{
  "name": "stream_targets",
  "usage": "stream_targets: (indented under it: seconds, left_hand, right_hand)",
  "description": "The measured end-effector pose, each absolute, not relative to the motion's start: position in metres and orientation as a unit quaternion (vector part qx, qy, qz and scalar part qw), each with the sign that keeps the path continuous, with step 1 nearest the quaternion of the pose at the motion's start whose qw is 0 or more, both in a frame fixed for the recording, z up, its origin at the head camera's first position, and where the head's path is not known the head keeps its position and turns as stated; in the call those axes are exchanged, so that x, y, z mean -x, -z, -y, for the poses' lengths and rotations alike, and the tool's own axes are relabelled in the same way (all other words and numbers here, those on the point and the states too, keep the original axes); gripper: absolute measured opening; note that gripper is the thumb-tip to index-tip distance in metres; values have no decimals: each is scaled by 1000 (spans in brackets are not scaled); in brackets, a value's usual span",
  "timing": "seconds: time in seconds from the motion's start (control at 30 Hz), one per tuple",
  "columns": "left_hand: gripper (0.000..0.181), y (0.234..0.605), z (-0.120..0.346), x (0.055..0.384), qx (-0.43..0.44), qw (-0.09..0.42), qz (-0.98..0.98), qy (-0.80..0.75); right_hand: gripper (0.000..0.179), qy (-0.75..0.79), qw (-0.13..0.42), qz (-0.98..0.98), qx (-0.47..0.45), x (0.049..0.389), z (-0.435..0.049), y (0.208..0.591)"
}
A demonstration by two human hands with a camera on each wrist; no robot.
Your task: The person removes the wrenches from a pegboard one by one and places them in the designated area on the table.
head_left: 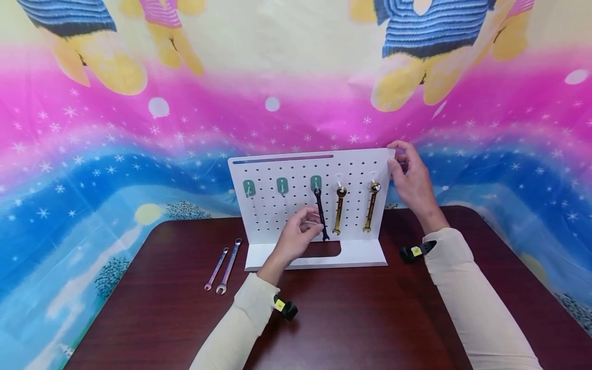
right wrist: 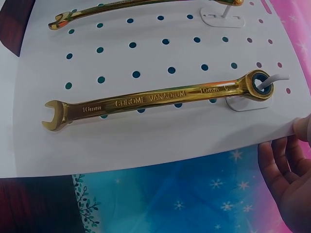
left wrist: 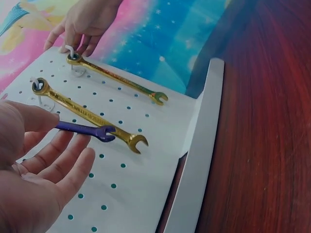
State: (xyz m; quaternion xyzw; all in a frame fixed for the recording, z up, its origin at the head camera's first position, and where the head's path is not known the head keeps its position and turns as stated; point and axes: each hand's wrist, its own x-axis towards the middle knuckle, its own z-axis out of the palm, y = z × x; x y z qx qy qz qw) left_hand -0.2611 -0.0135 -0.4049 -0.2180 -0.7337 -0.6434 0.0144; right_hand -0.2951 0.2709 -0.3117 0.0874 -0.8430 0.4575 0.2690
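A white pegboard [head_left: 268, 216] stands upright on the table. At its third hook, on a green base, hangs a dark purple combination wrench [head_left: 320, 210]. My left hand [head_left: 298, 234] pinches this wrench [left wrist: 80, 128] near its lower, open end, thumb in front and fingers behind; the ring end is out of the left wrist view. My right hand [head_left: 410, 177] holds the pegboard's upper right corner, thumb on the front face and fingers behind the edge. Two gold wrenches hang to the right, one at the middle right [head_left: 339, 210] and one stamped 10mm [right wrist: 160, 98] nearest the right hand.
Two green-based hooks, one at the far left [head_left: 249, 188] and one beside it [head_left: 282, 186], carry nothing. Left of the pegboard, a small wrench [head_left: 216, 270] and a longer wrench [head_left: 229, 267] lie on the dark wood table [head_left: 351, 318]. A printed cloth [head_left: 194, 128] hangs behind.
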Motion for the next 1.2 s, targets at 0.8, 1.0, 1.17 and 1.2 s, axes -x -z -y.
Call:
stream_targets:
  seconds: [0.8, 1.0, 1.17, 1.2]
  left_hand:
    - [57, 394, 19, 251, 223, -67, 651, 722]
    - [56, 390, 20, 251, 220, -88, 641, 731]
    - [55, 388, 22, 250, 220, -98, 623, 744]
    - [55, 387, 21, 249, 220, -103, 614, 751]
  right_hand:
    - [37, -459, 270, 841, -94, 296, -271, 313]
    - [37, -457, 274, 841, -98, 297, -272, 313]
    - [36, -457, 277, 840, -99, 298, -272, 314]
    - [36, -457, 278, 839, -100, 298, -273, 314]
